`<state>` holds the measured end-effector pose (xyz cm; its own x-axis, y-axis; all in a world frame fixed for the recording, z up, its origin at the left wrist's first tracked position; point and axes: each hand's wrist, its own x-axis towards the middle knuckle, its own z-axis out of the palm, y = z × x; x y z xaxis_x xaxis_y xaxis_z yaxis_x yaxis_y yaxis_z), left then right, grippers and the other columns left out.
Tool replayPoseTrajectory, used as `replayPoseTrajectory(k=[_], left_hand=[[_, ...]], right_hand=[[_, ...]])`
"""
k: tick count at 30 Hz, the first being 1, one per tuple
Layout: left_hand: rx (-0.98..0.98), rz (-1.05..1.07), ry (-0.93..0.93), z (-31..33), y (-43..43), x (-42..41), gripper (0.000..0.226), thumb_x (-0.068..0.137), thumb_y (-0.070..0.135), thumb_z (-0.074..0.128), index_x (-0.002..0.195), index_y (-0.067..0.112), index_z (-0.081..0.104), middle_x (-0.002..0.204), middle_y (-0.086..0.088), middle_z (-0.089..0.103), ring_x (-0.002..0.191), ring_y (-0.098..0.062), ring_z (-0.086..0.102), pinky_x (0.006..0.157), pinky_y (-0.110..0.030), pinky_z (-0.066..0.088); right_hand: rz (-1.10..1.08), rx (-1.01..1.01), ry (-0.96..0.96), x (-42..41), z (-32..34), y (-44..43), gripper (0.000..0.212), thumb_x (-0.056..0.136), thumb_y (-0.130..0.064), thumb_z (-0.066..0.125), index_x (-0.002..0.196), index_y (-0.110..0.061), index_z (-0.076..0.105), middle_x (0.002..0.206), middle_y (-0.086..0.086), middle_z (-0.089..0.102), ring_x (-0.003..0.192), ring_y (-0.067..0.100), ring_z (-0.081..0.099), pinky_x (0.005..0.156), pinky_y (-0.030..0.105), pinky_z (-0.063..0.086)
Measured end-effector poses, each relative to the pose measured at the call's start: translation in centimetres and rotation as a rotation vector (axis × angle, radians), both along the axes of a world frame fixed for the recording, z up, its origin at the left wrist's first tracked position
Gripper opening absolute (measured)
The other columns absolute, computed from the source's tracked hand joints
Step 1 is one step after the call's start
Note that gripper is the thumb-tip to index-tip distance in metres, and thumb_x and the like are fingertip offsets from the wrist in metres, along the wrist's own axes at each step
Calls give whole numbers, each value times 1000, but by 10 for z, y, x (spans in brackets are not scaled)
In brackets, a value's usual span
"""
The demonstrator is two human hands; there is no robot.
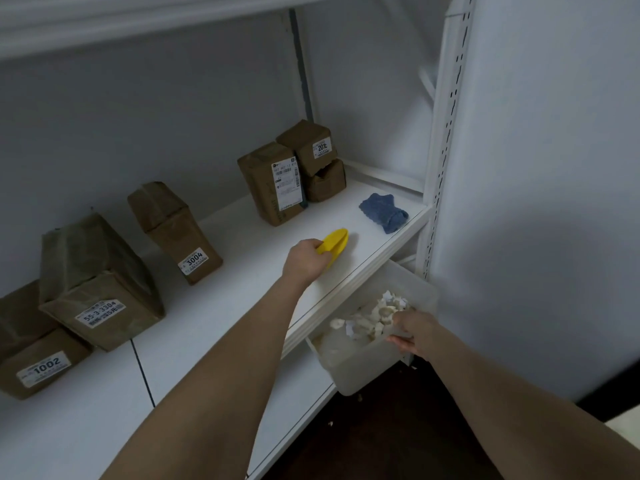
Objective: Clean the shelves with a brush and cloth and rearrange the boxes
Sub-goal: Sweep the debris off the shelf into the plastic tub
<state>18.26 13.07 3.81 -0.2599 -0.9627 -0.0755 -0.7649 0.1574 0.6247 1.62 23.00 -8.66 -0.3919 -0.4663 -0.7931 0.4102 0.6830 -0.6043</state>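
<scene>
The left hand [304, 259] grips the yellow brush [334, 244] on the white shelf [225, 306], while the right hand [408, 332] clasps the rim of a translucent bin [363, 368] just under the shelf's edge, likely to catch swept scraps [374, 317], perhaps paper; the blue cloth [382, 213] lies beyond the left hand, brown boxes [187, 230] to its left.

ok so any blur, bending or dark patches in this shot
Head view: dim, flat light, no glare; a broad shadow darkens the right wall; the wide lens bows the slotted upright; the upper shelf edge is soft; the 1002 label and 3004 label read clearly; the yellow brush is fairly sharp.
</scene>
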Motion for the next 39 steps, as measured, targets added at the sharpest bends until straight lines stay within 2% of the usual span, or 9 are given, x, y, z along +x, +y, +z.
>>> replayPoseTrajectory(k=[5, 9, 13, 20, 24, 27, 30, 32, 39], left_hand=[[-45, 67, 32, 0, -25, -2, 35, 86, 19, 55, 119, 11, 64, 116, -14, 64, 108, -30, 58, 81, -29, 46], [-61, 57, -12, -7, -39, -7, 19, 89, 25, 57, 107, 18, 60, 125, -18, 58, 114, -32, 54, 88, -31, 45], [-49, 89, -148, -16, -49, -9, 40, 93, 26, 52, 128, 6, 54, 133, -18, 53, 122, -33, 50, 96, -35, 42], [-42, 113, -390, -16, -50, -11, 52, 91, 18, 49, 142, 15, 38, 137, -16, 41, 126, -32, 43, 101, -42, 43], [-307, 133, -417, -14, -38, -16, 53, 89, 17, 50, 141, 14, 39, 139, -14, 39, 128, -32, 37, 101, -39, 36], [-512, 91, -305, -11, -25, -28, 44, 89, 13, 50, 133, 12, 48, 129, -14, 48, 119, -31, 44, 93, -37, 40], [-329, -56, -229, -11, -9, -54, 32, 92, 16, 48, 123, 15, 55, 126, -12, 56, 114, -29, 53, 89, -34, 45], [-157, -160, -312, -18, 4, -70, 35, 91, 16, 47, 126, 16, 54, 130, -11, 56, 117, -27, 53, 92, -33, 45], [76, -168, -468, -52, 33, -111, 42, 93, 18, 45, 131, 1, 43, 137, -21, 44, 126, -33, 45, 101, -35, 38]], right_hand=[[-30, 5, 2, -8, -2, -5, 20, 87, -6, 64, 103, -5, 52, 120, 27, 53, 31, 26, 57, 26, 20, 39], [-57, -18, -28, -9, -4, -9, 24, 87, -9, 66, 107, -4, 54, 89, 19, 54, 72, 31, 64, 26, 20, 40], [-52, 12, -41, -15, -6, -14, 16, 88, -8, 64, 94, -5, 50, 81, 17, 50, 61, 28, 57, 25, 22, 40], [-16, -1, -65, -21, -7, -14, 18, 88, -4, 64, 75, -5, 51, 75, 11, 51, 62, 23, 56, 29, 25, 46], [-28, -27, -59, -26, -1, -10, 21, 87, -2, 63, 72, -8, 51, 75, 10, 50, 62, 24, 54, 29, 27, 47], [61, -21, -34, -32, 8, -4, 22, 88, -2, 62, 71, -5, 49, 70, 9, 50, 59, 19, 54, 45, 27, 53], [65, -149, -72, -39, 12, 9, 5, 93, 0, 53, 98, -1, 53, 83, 10, 53, 67, 18, 56, 43, 24, 54], [12, -231, -94, -46, 10, 17, 34, 94, 0, 49, 128, 0, 47, 85, 8, 52, 71, 18, 57, 43, 21, 53], [-86, -275, -113, -73, 15, 41, 43, 93, 3, 48, 135, 3, 42, 99, 14, 52, 72, 19, 56, 43, 22, 52]])
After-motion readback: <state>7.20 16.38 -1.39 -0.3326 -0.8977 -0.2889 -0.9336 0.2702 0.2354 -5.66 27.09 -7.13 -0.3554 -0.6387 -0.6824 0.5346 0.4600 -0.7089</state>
